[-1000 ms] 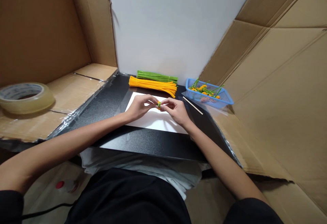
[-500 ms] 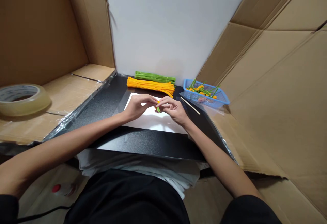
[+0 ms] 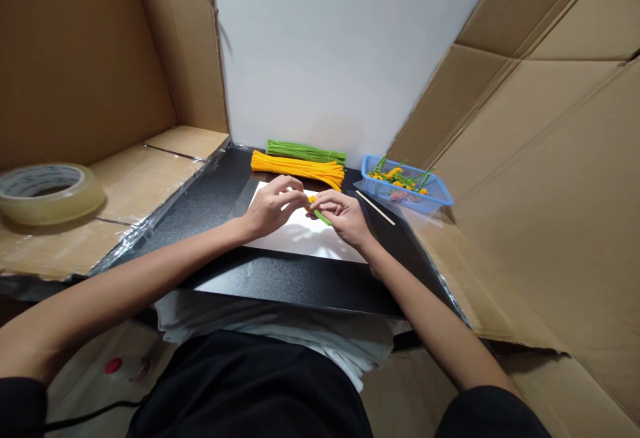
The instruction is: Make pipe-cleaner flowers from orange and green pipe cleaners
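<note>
Between my hands, over a white sheet (image 3: 305,241), is a small pipe-cleaner flower (image 3: 312,201) with a yellow-orange head and a green stem. My left hand (image 3: 275,208) pinches at the left of the head with thumb and forefinger. My right hand (image 3: 343,217) is closed on the flower from the right; the stem slants down and right along its fingers. Fingertips hide part of the head. Behind the hands lie a bundle of yellow pipe cleaners (image 3: 295,167) and a bundle of green pipe cleaners (image 3: 305,151).
A blue basket (image 3: 435,201) holding several yellow-and-green flowers stands at the back right. Beside it lies a thin pale stick (image 3: 375,207). A roll of clear tape (image 3: 85,201) rests on cardboard at left. Cardboard walls flank the black tabletop (image 3: 280,281); a red-capped bottle (image 3: 125,366) lies below.
The green stem has turned and now points down and right, showing more of its length. My left hand has shifted, its fingers more arched. The view has moved slightly.
</note>
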Demonstrator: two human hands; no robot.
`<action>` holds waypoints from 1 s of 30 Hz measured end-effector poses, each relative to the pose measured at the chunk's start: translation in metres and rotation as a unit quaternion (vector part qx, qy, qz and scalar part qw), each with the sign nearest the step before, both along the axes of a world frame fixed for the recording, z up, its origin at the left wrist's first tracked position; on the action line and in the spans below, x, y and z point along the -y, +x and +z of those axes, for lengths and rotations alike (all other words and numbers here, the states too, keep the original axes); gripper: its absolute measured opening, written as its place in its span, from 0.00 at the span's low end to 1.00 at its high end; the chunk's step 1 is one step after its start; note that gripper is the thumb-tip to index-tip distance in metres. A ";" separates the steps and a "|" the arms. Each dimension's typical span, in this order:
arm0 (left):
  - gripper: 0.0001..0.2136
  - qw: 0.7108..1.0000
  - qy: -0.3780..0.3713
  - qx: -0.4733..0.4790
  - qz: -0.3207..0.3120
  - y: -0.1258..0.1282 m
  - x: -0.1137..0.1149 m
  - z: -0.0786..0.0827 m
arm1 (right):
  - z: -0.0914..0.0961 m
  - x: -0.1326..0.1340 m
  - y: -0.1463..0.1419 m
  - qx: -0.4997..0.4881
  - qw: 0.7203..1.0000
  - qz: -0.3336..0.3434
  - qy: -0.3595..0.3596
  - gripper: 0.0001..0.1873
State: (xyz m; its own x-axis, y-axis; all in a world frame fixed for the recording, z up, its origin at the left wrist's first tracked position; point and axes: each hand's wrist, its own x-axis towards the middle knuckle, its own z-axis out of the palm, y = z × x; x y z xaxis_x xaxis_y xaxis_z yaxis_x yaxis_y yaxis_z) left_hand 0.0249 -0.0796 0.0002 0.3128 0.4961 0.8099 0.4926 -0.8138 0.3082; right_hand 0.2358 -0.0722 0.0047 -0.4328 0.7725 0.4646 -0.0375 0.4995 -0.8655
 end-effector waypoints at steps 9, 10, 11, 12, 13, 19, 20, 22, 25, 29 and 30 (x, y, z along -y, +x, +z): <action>0.14 0.980 -0.182 0.082 0.005 0.012 0.009 0.010 | 0.006 0.011 0.003 0.138 0.935 -0.154 0.289 0.08; 0.16 0.963 -0.247 0.105 -0.014 0.013 0.008 0.010 | 0.006 0.011 0.004 0.151 0.923 -0.159 0.315 0.09; 0.17 0.940 -0.314 0.126 -0.038 0.014 0.006 0.010 | 0.005 0.011 0.005 0.165 0.914 -0.160 0.335 0.10; 0.18 0.914 -0.374 0.142 -0.063 0.014 0.004 0.010 | 0.005 0.011 0.005 0.180 0.906 -0.159 0.349 0.10; 0.17 0.890 -0.421 0.153 -0.083 0.014 0.002 0.009 | 0.004 0.011 0.006 0.195 0.899 -0.157 0.359 0.11; 0.15 0.910 -0.390 0.129 -0.061 0.010 -0.001 0.010 | 0.004 0.008 0.005 0.160 0.932 -0.134 0.297 0.09; 0.14 0.931 -0.345 0.114 -0.045 0.009 0.000 0.011 | 0.003 0.007 0.005 0.136 0.948 -0.124 0.258 0.08; 0.15 0.957 -0.275 0.093 -0.027 0.009 0.002 0.011 | 0.001 0.005 0.002 0.080 0.978 -0.103 0.161 0.06; 0.15 0.955 -0.273 0.102 -0.054 0.011 0.005 0.008 | -0.001 0.003 -0.002 0.002 0.996 -0.083 0.025 0.11; 0.14 0.924 -0.327 0.175 -0.097 0.015 0.003 -0.001 | -0.002 0.004 -0.007 -0.020 0.995 -0.079 -0.051 0.19; 0.14 0.913 -0.338 0.201 -0.107 0.016 0.001 -0.004 | -0.002 0.004 -0.007 -0.013 0.995 -0.079 -0.052 0.21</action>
State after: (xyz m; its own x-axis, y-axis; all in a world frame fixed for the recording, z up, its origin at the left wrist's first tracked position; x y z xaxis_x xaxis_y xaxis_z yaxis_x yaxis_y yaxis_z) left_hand 0.0406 -0.0806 -0.0035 0.2060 0.8875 0.4122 0.0808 -0.4352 0.8967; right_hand 0.2288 -0.0765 0.0027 -0.2903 0.8749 0.3876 0.0119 0.4083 -0.9128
